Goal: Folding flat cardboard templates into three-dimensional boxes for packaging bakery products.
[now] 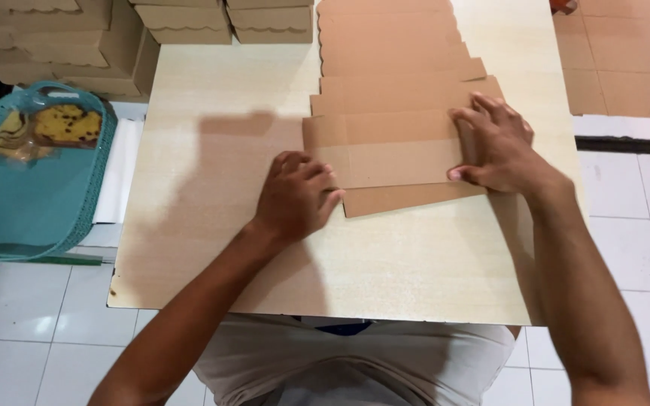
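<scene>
A flat brown cardboard sheet [396, 162] lies near the middle of the pale wooden bench [212, 248], on the near end of a stack of more cardboard sheets [393, 53] that runs away toward the far edge. The left hand [295, 197] rests on the sheet's left near corner, fingers curled loosely inward and knuckles up; it seems to press down rather than grip, though the fingertips are hidden from view. The right hand [494, 143] lies flat on the sheet's right end, fingers spread and pointing left, the thumb along the near fold; it presses, palm down, without closing around anything. A near strip of the sheet sticks out at a slight slant below the right hand.

On the far left, folded cardboard boxes [62, 37] with wavy edges are piled beside the bench, and more stand at its far edge. Left of the bench sits a teal plastic basket [39, 218] holding a wrapped yellow cake [65, 124] with dark spots. White floor tiles [633, 225] show on the right.
</scene>
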